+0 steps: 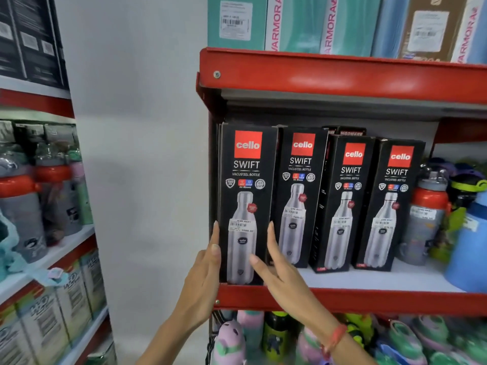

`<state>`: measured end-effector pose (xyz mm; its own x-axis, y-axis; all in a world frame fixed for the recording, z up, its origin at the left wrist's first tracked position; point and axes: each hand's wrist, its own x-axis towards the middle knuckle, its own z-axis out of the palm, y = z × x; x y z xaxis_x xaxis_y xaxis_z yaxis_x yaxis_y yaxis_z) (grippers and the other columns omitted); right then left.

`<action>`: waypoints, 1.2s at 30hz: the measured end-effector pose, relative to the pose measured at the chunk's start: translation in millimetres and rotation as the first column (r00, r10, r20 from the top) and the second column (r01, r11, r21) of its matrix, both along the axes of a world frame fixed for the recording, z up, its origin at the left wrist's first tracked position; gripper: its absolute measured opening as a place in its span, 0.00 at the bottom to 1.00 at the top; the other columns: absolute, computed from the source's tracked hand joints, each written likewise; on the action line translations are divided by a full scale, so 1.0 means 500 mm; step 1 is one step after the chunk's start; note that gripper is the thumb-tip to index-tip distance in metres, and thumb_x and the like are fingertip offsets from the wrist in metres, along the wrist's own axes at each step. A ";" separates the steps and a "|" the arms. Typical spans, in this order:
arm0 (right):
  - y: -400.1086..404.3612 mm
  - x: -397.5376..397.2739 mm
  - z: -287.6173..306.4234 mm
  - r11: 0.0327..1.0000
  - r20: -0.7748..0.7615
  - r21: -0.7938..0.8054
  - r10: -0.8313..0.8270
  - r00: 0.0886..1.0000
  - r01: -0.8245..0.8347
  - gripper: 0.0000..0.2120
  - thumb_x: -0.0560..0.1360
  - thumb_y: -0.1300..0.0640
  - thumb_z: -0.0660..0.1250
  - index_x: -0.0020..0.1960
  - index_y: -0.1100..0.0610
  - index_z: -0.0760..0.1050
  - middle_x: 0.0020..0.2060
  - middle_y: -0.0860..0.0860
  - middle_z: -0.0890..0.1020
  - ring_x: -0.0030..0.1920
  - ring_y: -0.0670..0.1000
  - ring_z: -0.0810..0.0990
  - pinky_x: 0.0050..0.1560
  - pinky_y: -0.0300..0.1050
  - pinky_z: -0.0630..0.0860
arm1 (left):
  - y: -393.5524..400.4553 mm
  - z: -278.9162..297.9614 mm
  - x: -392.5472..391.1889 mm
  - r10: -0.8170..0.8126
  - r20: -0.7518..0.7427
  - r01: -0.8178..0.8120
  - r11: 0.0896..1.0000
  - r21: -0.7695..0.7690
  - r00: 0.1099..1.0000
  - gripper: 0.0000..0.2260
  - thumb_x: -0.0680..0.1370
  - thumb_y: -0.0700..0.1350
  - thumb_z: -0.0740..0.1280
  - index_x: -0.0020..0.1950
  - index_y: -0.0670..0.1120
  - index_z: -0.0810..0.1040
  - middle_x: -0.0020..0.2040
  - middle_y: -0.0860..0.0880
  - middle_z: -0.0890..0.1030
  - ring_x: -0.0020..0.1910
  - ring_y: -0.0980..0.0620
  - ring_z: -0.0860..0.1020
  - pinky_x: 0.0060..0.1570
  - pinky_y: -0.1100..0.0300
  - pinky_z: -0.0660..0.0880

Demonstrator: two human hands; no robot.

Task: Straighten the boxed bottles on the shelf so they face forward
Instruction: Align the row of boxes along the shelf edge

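Several tall black boxed bottles stand in a row on a white shelf (pixel 369 280) with a red front edge. The leftmost box (pixel 246 206) stands at the shelf's front left corner, its printed front facing me. My left hand (pixel 203 280) lies flat against its left side and my right hand (pixel 276 270) presses its lower right edge, so both hands clasp it. The second box (pixel 299 196) faces forward just behind my right fingers. The third box (pixel 342 204) is turned a little, showing its left side panel. The fourth box (pixel 390 206) faces forward.
Loose coloured bottles (pixel 427 214) crowd the right end of the shelf. Teal and brown cartons (pixel 303 22) fill the red shelf above. More bottles (pixel 276 335) sit on the shelf below. A second rack (pixel 39 193) with bottles stands at the left, past a white wall.
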<state>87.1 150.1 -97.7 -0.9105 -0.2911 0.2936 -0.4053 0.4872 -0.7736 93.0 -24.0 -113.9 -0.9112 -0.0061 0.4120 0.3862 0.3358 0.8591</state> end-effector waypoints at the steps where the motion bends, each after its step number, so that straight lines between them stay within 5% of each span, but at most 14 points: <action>1: 0.002 0.010 0.001 1.000 0.001 -0.002 -0.005 1.000 0.005 0.35 0.73 0.31 0.53 0.67 0.27 0.29 0.66 0.30 0.48 0.73 0.45 0.62 0.73 0.54 0.60 | 0.003 -0.003 0.010 0.006 0.000 -0.006 1.000 0.004 1.000 0.26 0.70 0.74 0.39 0.68 0.77 0.47 0.65 0.57 0.72 0.65 0.52 0.73 0.68 0.44 0.67; 7: 0.006 0.037 -0.005 0.999 0.005 -0.051 -0.012 1.000 0.012 0.34 0.74 0.34 0.55 0.68 0.26 0.33 0.68 0.29 0.48 0.75 0.43 0.56 0.75 0.56 0.57 | 0.009 -0.003 0.039 0.027 0.007 -0.027 1.000 0.008 1.000 0.26 0.70 0.74 0.40 0.69 0.76 0.46 0.63 0.59 0.70 0.64 0.53 0.72 0.69 0.46 0.66; 10: 0.013 0.039 0.001 0.997 0.014 -0.073 -0.002 1.000 0.003 0.32 0.75 0.36 0.55 0.70 0.26 0.38 0.70 0.31 0.53 0.71 0.38 0.62 0.72 0.47 0.62 | 0.020 0.002 0.041 0.083 -0.003 -0.083 0.995 -0.060 0.997 0.26 0.73 0.70 0.42 0.72 0.72 0.47 0.62 0.62 0.67 0.57 0.72 0.69 0.60 0.68 0.65; 12: 0.021 0.037 0.005 0.994 0.023 -0.097 -0.037 0.999 0.039 0.29 0.76 0.38 0.56 0.72 0.29 0.45 0.66 0.36 0.68 0.57 0.28 0.70 0.59 0.35 0.68 | 0.036 0.000 0.042 0.209 -0.048 -0.212 0.975 -0.071 0.977 0.27 0.76 0.66 0.45 0.75 0.64 0.51 0.62 0.59 0.68 0.57 0.72 0.69 0.55 0.71 0.65; 13: 0.028 0.036 0.005 0.989 0.009 -0.120 -0.087 0.996 0.087 0.28 0.76 0.40 0.57 0.73 0.31 0.49 0.61 0.37 0.73 0.51 0.28 0.73 0.54 0.34 0.70 | 0.046 -0.001 0.043 0.294 -0.116 -0.302 0.952 -0.058 0.949 0.27 0.77 0.63 0.48 0.75 0.60 0.55 0.63 0.55 0.68 0.60 0.65 0.71 0.59 0.66 0.68; 15: 0.051 0.026 -0.003 0.954 -0.029 -0.190 -0.240 0.970 0.231 0.25 0.78 0.45 0.58 0.73 0.38 0.57 0.61 0.40 0.75 0.54 0.34 0.75 0.59 0.40 0.73 | 0.075 0.001 0.044 0.390 -0.293 -0.404 0.915 0.016 0.873 0.21 0.78 0.55 0.54 0.71 0.54 0.65 0.63 0.52 0.69 0.61 0.54 0.72 0.61 0.59 0.70; 19: 0.108 -0.004 -0.010 0.884 0.052 -0.253 -0.394 0.918 0.393 0.23 0.80 0.52 0.58 0.74 0.51 0.62 0.68 0.51 0.72 0.65 0.48 0.73 0.63 0.43 0.68 | 0.181 0.018 0.045 0.152 -0.424 -0.188 0.981 -0.045 0.893 0.15 0.81 0.49 0.55 0.68 0.56 0.67 0.66 0.60 0.67 0.68 0.61 0.66 0.67 0.68 0.63; 22: 0.129 -0.019 -0.007 0.887 0.144 -0.239 -0.369 0.918 0.394 0.25 0.80 0.51 0.56 0.76 0.53 0.57 0.73 0.54 0.67 0.71 0.51 0.67 0.70 0.47 0.64 | 0.260 0.008 0.019 -0.074 -0.206 0.052 0.992 -0.112 0.976 0.25 0.81 0.57 0.51 0.77 0.56 0.50 0.77 0.62 0.50 0.75 0.65 0.47 0.72 0.67 0.48; 24: 0.132 -0.023 -0.001 0.899 0.181 -0.211 -0.351 0.919 0.385 0.26 0.81 0.49 0.55 0.77 0.54 0.54 0.73 0.53 0.65 0.72 0.52 0.66 0.68 0.44 0.62 | 0.291 0.004 -0.010 -0.052 -0.033 0.050 0.997 -0.053 0.998 0.32 0.77 0.63 0.48 0.77 0.54 0.41 0.78 0.56 0.42 0.76 0.61 0.40 0.72 0.62 0.42; 30: 0.133 -0.041 0.018 0.916 0.211 -0.155 -0.335 0.918 0.370 0.25 0.82 0.51 0.52 0.77 0.53 0.51 0.72 0.58 0.68 0.69 0.57 0.68 0.64 0.47 0.65 | 0.311 0.028 -0.062 0.090 0.209 -0.105 0.993 0.061 0.974 0.39 0.73 0.67 0.44 0.78 0.47 0.39 0.79 0.42 0.54 0.77 0.44 0.56 0.73 0.50 0.55; 33: 0.137 -0.039 0.024 0.918 0.224 -0.146 -0.333 0.916 0.369 0.25 0.81 0.51 0.52 0.77 0.52 0.52 0.67 0.61 0.74 0.66 0.60 0.72 0.59 0.49 0.69 | 0.311 0.034 -0.055 0.127 0.215 -0.130 0.992 -0.001 0.968 0.39 0.71 0.68 0.42 0.78 0.49 0.42 0.77 0.41 0.61 0.74 0.41 0.63 0.69 0.49 0.61; 36: 0.152 -0.033 0.018 0.924 0.223 -0.152 -0.315 0.923 0.352 0.25 0.80 0.49 0.53 0.77 0.50 0.55 0.71 0.54 0.70 0.69 0.55 0.69 0.55 0.43 0.64 | 0.311 0.029 -0.037 0.163 0.186 -0.157 0.986 -0.048 0.969 0.35 0.74 0.66 0.43 0.78 0.52 0.45 0.78 0.45 0.58 0.76 0.44 0.59 0.70 0.50 0.59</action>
